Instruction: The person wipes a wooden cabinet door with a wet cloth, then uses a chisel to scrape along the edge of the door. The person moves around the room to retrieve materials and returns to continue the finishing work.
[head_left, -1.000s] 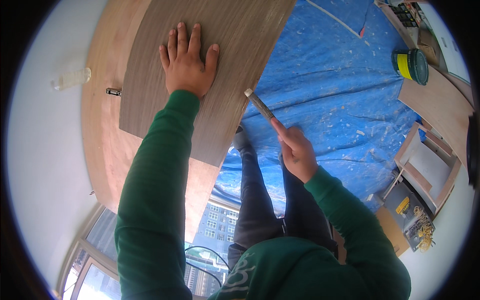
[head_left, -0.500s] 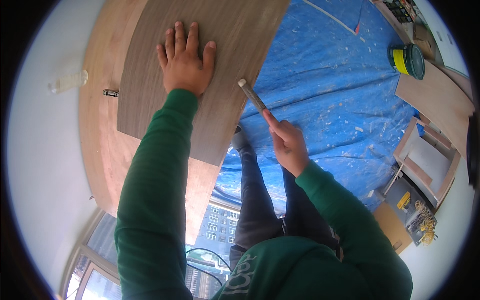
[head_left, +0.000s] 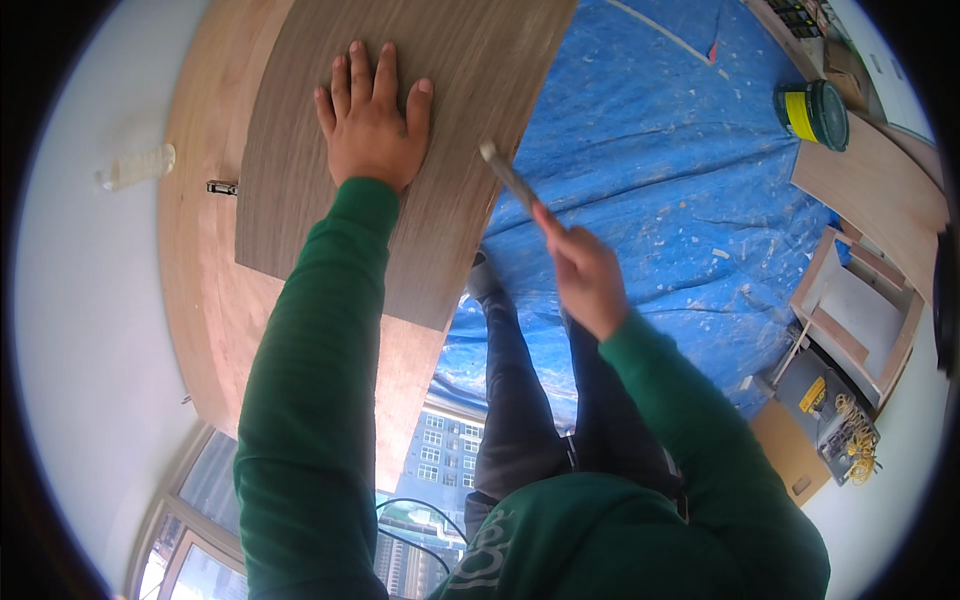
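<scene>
My left hand (head_left: 372, 130) lies flat on a brown wood-grain panel (head_left: 450, 130), fingers spread. The panel rests on a larger pale wooden board (head_left: 235, 310). A slim grey-brown stick (head_left: 510, 180) with a pale end is gripped in my right hand (head_left: 590, 283), its index finger stretched along it. That pale end is over the panel, close to its right edge; whether it touches the wood I cannot tell. My right hand is slightly blurred, beyond the panel's edge. What exact kind of tool the stick is does not show.
Blue sheeting (head_left: 640, 200) covers the floor at the right, under my feet. Farther right are a dark green bucket (head_left: 812, 115), a curved wooden board (head_left: 870, 185), a wooden frame (head_left: 860, 310) and yellow cord (head_left: 858, 440). A metal hinge (head_left: 222, 187) sticks out at the panel's left edge.
My right hand has shifted slightly right and down in the picture, and the stick's pale end has risen a little along the panel edge. My left hand stays in place.
</scene>
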